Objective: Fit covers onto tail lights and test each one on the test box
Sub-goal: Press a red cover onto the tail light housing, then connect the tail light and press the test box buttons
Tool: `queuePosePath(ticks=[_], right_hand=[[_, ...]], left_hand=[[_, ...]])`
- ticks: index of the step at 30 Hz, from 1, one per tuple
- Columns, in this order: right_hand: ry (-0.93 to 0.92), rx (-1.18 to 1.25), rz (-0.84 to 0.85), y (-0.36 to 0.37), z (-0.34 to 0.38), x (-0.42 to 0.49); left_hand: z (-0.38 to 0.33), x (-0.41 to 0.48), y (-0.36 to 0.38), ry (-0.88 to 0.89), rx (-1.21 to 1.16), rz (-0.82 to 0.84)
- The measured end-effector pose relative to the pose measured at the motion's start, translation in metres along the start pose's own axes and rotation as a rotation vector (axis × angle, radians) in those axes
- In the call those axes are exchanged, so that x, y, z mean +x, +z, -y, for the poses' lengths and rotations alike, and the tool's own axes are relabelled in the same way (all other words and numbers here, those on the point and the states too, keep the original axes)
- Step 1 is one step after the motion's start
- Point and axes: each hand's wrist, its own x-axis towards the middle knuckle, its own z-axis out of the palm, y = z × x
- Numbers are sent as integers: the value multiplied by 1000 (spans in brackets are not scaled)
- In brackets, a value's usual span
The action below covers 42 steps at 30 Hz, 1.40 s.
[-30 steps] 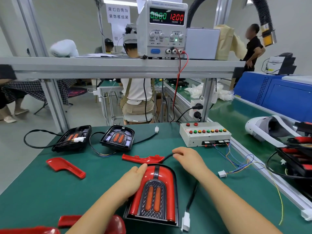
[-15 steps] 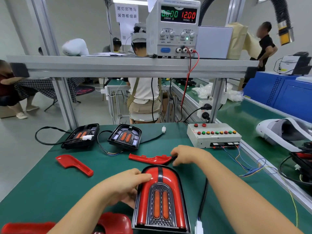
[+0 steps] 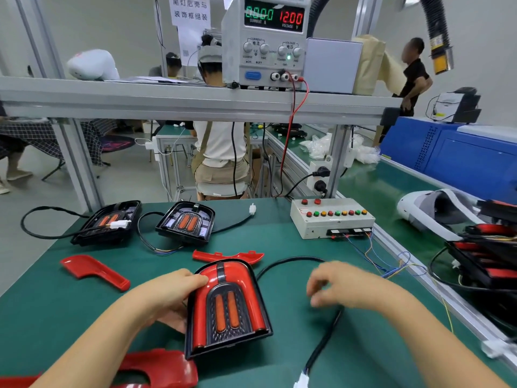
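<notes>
A bench power supply (image 3: 265,43) stood on the aluminium shelf (image 3: 167,103), its display reading 0.000 and 12.00, with a red lead (image 3: 291,130) hanging from its front terminals. Beyond the shelf a seated person (image 3: 221,147) faced away, and a standing person (image 3: 414,77) in black was at the far right. A blue machine (image 3: 461,158) stood to the right, with a white headset (image 3: 430,211) lying just in front of it.

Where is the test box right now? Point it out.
In the head view, the test box sits at the far right of the green table, below the shelf's power supply and beyond the right hand.
</notes>
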Motion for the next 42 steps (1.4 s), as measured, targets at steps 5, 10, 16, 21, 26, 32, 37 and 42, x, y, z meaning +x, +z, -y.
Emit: queuePosePath(ticks=[5,10,16,21,26,32,37,42], right_hand=[[-151,-111,275,27,19,-44],[-130,-111,173,38,20,-36],[-42,431,-30,22,0,-28],[8,743,-369,28,12,-4],[-2,1073,-595,39,33,17],[-20,1039,-590,42,36,14],[183,317,-774,29,-5,-5],[581,-505,-510,14,-76,-24]], left_hand=[[-10,5,-5,9,251,-36],[-12,12,-6,42,289,-84],[-13,17,-4,248,790,-344],[-45,9,39,740,754,-414],[-72,10,93,847,290,-153],[-75,20,105,718,-267,-3],[-85,26,98,676,-532,93],[-95,32,89,660,-526,8]])
